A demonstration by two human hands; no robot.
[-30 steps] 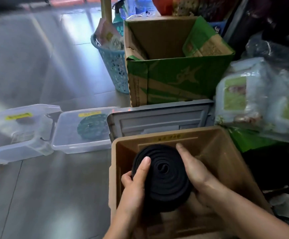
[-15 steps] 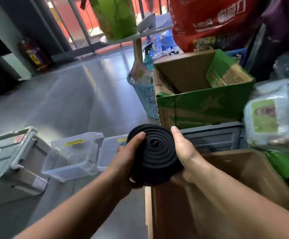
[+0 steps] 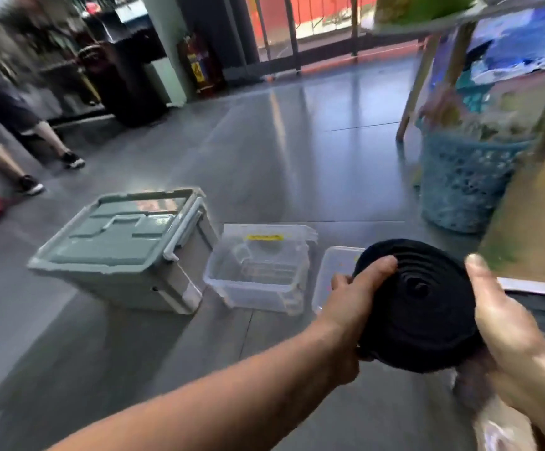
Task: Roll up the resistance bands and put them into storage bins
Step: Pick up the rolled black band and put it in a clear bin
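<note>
While my left hand (image 3: 352, 307) and right hand (image 3: 511, 323) gripped the rolled black band (image 3: 417, 310) between them, rolling looked done; next: lower it into the clear bin (image 3: 254, 288) just left of my left hand.

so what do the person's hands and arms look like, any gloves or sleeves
No gloves, no sleeves in view. The left hand and right hand are bare, as is the left forearm down to the picture's edge. No watch or bracelet shows on either wrist; rings are too blurred to tell.
</note>
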